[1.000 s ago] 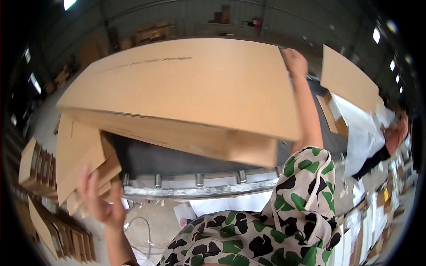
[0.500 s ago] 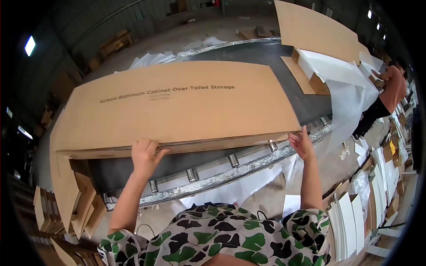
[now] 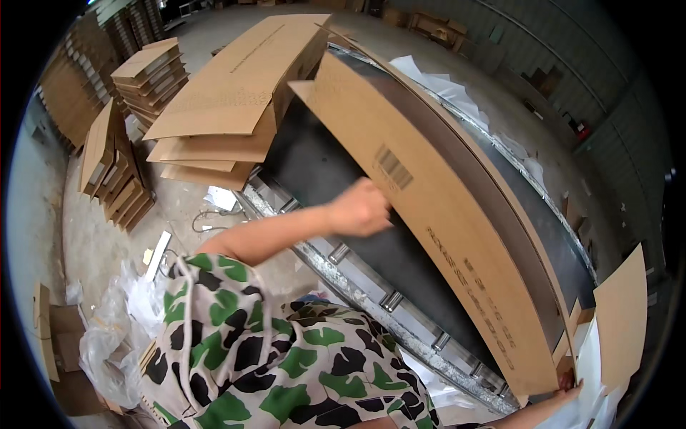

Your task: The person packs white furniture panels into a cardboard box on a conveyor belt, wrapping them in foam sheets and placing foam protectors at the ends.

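Observation:
A long, narrow cardboard box (image 3: pixel 443 236) lies at a slant across the dark conveyor belt (image 3: pixel 307 164), its side panel toward me and a gap showing along its top. My left hand (image 3: pixel 361 209) is closed like a fist at the lower edge of that side panel, knuckles up. What it holds, if anything, is hidden. At the near right end of the box, my right hand (image 3: pixel 568 386) has its fingers around the end corner; part of the hand is hidden behind the cardboard.
Another large carton (image 3: pixel 236 79) with open flaps stands farther up the belt. Stacks of flat cartons (image 3: pixel 150 75) stand on the floor at left. A metal roller rail (image 3: pixel 357 286) runs along the near side. White sheeting and an upright cardboard panel (image 3: pixel 622 322) are at right.
My view has swung left along the line. The box now shows its side and a gap along the top. My left hand is a fist beside it; my right hand is at its end.

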Demonstrator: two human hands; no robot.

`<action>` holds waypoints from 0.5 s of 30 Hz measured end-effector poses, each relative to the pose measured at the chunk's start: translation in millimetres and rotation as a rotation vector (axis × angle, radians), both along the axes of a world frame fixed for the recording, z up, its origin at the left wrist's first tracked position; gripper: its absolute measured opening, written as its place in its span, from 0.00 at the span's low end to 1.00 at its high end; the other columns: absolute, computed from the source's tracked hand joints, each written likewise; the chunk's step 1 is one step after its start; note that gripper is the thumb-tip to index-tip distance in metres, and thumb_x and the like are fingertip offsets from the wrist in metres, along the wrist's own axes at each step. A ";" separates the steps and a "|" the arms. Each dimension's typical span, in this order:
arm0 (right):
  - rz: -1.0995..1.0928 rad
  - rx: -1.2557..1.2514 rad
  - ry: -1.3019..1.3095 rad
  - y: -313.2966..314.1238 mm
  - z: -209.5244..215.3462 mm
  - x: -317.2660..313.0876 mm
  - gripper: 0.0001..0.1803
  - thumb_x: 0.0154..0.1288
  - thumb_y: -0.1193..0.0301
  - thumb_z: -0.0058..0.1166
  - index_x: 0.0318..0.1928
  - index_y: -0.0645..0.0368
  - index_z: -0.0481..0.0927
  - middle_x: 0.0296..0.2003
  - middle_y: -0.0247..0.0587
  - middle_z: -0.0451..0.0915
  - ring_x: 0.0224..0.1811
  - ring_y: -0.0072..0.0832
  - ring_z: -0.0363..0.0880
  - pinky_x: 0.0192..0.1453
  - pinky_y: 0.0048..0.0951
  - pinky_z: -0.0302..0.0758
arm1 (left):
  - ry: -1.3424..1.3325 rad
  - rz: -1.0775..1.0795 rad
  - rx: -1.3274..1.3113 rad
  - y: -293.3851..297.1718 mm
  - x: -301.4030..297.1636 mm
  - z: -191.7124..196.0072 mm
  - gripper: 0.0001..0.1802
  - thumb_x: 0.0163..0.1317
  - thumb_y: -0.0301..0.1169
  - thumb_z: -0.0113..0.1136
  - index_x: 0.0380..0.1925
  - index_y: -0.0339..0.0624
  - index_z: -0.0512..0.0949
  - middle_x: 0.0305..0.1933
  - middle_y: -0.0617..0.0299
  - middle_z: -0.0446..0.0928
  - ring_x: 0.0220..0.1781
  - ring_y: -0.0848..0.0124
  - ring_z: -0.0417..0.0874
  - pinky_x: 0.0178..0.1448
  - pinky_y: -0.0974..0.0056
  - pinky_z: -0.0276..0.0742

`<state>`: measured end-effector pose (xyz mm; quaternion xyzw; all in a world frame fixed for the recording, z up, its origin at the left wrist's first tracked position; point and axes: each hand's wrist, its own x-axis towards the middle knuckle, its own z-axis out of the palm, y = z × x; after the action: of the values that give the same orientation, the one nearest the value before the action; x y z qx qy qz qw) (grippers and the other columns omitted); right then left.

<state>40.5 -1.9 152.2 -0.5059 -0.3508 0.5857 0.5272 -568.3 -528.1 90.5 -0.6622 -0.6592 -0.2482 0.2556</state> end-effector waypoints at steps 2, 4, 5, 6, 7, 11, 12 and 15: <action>-0.192 0.025 0.034 -12.9 29.2 -12.1 0.29 0.58 0.52 0.50 0.52 0.63 0.71 0.47 0.46 0.76 0.48 0.37 0.75 0.48 0.33 0.76 | -0.073 0.351 -0.122 -40.7 -77.8 -28.5 0.09 0.39 0.34 0.64 0.21 0.45 0.78 0.25 0.57 0.77 0.31 0.63 0.79 0.47 0.55 0.66; -0.013 -0.005 0.020 -2.7 35.9 -0.3 0.33 0.57 0.49 0.52 0.53 0.63 0.71 0.46 0.47 0.76 0.50 0.37 0.74 0.48 0.34 0.77 | 0.174 0.748 -0.450 -78.4 -155.3 -58.7 0.11 0.48 0.41 0.57 0.27 0.50 0.82 0.27 0.62 0.80 0.35 0.66 0.80 0.54 0.52 0.62; 0.049 -0.023 -0.084 1.6 27.6 4.0 0.34 0.57 0.49 0.52 0.55 0.63 0.69 0.49 0.47 0.74 0.50 0.38 0.74 0.51 0.35 0.75 | -0.014 0.879 -0.659 -90.6 -182.7 -64.6 0.12 0.49 0.41 0.57 0.30 0.50 0.83 0.32 0.61 0.80 0.42 0.69 0.79 0.58 0.54 0.59; 0.147 -0.020 0.098 -0.7 13.7 -0.4 0.32 0.58 0.52 0.53 0.55 0.62 0.68 0.49 0.46 0.74 0.50 0.39 0.74 0.53 0.38 0.74 | 0.139 1.116 -0.813 -96.5 -199.2 -62.2 0.13 0.56 0.38 0.49 0.32 0.52 0.83 0.38 0.61 0.81 0.52 0.65 0.75 0.65 0.52 0.51; 0.066 -0.065 0.109 -3.3 4.3 -6.9 0.29 0.58 0.56 0.54 0.54 0.62 0.68 0.50 0.47 0.74 0.50 0.39 0.74 0.53 0.42 0.74 | 0.016 1.063 -0.941 -112.5 -216.7 -52.5 0.13 0.57 0.37 0.48 0.33 0.52 0.83 0.43 0.59 0.79 0.57 0.63 0.70 0.66 0.53 0.49; -0.145 -0.074 0.210 -14.5 -14.0 -34.9 0.28 0.59 0.62 0.53 0.56 0.63 0.63 0.56 0.48 0.67 0.54 0.42 0.71 0.54 0.47 0.71 | 0.307 1.191 -0.923 -174.8 -272.7 -98.8 0.23 0.56 0.33 0.47 0.53 0.40 0.68 0.63 0.51 0.62 0.68 0.60 0.55 0.70 0.56 0.42; -0.137 -0.097 0.267 -22.0 -12.4 -47.0 0.29 0.59 0.63 0.53 0.57 0.63 0.62 0.58 0.49 0.65 0.55 0.43 0.69 0.56 0.49 0.69 | 0.344 1.273 -0.866 -213.4 -291.9 -114.6 0.32 0.57 0.34 0.46 0.63 0.38 0.57 0.67 0.51 0.55 0.70 0.58 0.52 0.72 0.56 0.40; -0.156 0.049 0.565 -81.0 41.0 -78.7 0.31 0.64 0.62 0.43 0.62 0.65 0.53 0.63 0.53 0.56 0.64 0.45 0.57 0.65 0.52 0.58 | -0.184 1.398 -0.914 -139.9 -243.7 -40.8 0.18 0.61 0.39 0.48 0.49 0.48 0.76 0.59 0.55 0.68 0.66 0.59 0.61 0.67 0.56 0.54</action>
<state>-38.1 -82.9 193.2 -0.3354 -0.1643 0.6523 0.6596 -812.0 -668.0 49.7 -0.1166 -0.9716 0.2059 0.0023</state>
